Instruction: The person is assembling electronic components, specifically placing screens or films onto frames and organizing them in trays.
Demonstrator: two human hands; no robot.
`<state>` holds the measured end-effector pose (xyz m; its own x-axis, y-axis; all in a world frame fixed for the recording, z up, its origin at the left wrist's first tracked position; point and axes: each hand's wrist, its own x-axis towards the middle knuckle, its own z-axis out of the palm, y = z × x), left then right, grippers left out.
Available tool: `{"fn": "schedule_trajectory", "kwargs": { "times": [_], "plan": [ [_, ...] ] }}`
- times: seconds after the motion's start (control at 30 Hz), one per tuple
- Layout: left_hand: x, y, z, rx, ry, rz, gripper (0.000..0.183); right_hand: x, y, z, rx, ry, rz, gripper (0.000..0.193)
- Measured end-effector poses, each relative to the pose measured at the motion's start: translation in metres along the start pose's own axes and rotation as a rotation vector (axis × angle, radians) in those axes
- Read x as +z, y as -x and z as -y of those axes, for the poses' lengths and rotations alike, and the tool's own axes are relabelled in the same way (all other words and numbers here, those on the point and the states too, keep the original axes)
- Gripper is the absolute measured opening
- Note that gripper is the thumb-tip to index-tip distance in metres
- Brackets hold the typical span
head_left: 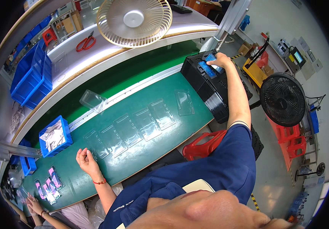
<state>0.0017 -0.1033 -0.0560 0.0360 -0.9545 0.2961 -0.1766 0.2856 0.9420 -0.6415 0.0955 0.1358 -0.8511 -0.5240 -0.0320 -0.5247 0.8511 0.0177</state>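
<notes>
My right hand (222, 61) reaches out to the far right, over a stack of black trays (199, 70). Its thumb and fingers close on a flat piece with blue film (211, 58); a second blue-filmed piece (207, 70) lies beside it in the top tray. Low over the green table (141, 162), my left hand (87, 162) is half curled, with nothing visible in it. Just right of it, several clear plastic trays (127, 130) lie in a row. One more clear tray (184, 102) lies apart, near the black stack.
A tilted clear tray (93, 101) rests at the table's back rail. Paper slips fill a blue bin (44, 148) at left. A co-worker's hands (34, 204) are near several pink-and-purple panels (49, 187). Red scissors (86, 42) and a fan (133, 19) occupy the shelf; a red stool (195, 147) stands below.
</notes>
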Motion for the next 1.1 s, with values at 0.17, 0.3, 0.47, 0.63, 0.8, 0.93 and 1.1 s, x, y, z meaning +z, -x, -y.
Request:
{"fn": "schedule_trajectory", "kwargs": {
  "times": [0.17,0.3,0.47,0.63,0.8,0.93,1.1],
  "plan": [
    [0.001,0.000,-0.004,-0.012,0.039,0.013,0.011,0.004,-0.005,-0.015,0.044,-0.083,0.044,0.087],
    [-0.002,0.002,-0.004,-0.029,0.040,0.011,0.011,-0.009,0.009,0.007,0.007,-0.006,0.034,0.083],
    [-0.001,0.001,-0.003,-0.032,0.069,0.022,0.012,-0.007,0.027,0.028,-0.004,0.022,0.012,0.079],
    [0.000,0.002,-0.002,-0.038,0.119,0.020,0.012,-0.003,0.031,0.044,0.005,-0.014,0.050,0.092],
    [0.001,0.004,-0.011,0.006,0.070,-0.005,0.012,0.008,0.029,0.038,-0.002,-0.089,-0.034,0.086],
    [0.005,0.013,-0.040,0.033,0.114,-0.035,0.012,-0.023,0.069,0.062,-0.030,-0.008,-0.129,0.066],
    [0.040,0.049,-0.095,-0.282,0.611,0.512,0.028,0.002,0.140,0.130,-0.372,-1.103,0.084,0.033]
  ]
}}
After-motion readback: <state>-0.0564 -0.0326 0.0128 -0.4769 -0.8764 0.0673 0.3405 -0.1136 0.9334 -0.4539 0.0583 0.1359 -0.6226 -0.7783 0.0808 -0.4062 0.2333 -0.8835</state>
